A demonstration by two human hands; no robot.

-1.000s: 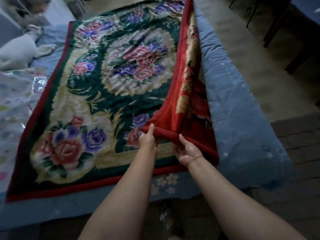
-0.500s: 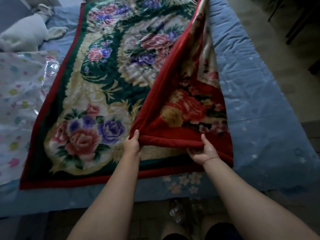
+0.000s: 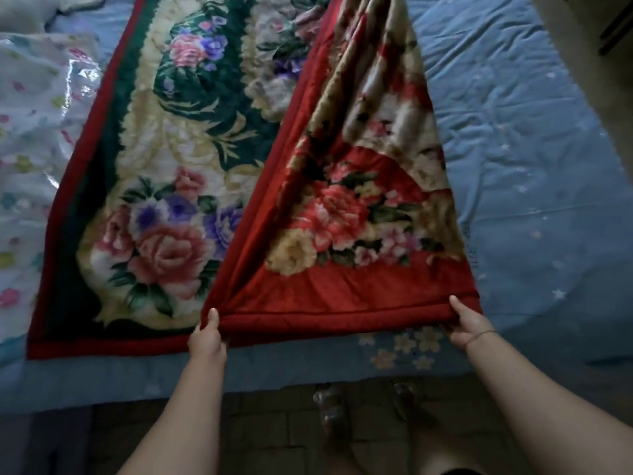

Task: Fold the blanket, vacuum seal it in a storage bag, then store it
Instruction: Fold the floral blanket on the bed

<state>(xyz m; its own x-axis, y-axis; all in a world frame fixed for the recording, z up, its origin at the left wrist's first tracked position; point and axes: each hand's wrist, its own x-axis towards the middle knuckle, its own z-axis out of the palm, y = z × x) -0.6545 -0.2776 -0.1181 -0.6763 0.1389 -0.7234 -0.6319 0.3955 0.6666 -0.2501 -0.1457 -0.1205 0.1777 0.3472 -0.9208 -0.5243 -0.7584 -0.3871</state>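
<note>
Both hands, left hand (image 3: 206, 337) and right hand (image 3: 468, 324), pinch the red-bordered floral plush blanket (image 3: 178, 186) hem; long axis runs away, unfolded half lies leftward.

A home bedroom; a bed (image 3: 534, 138) in a blue starred sheet fills the view; a floral blanket (image 3: 178, 159) lies on it; tiled floor (image 3: 267, 426) below.

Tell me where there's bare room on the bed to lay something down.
Bare sheet runs right of the blanket, out to the bed's right edge. A narrower strip lies along the near edge, below the red border. Left is crowded: a glossy dotted bag lies against the blanket. The left hand and right hand both grip the raised red hem.
</note>
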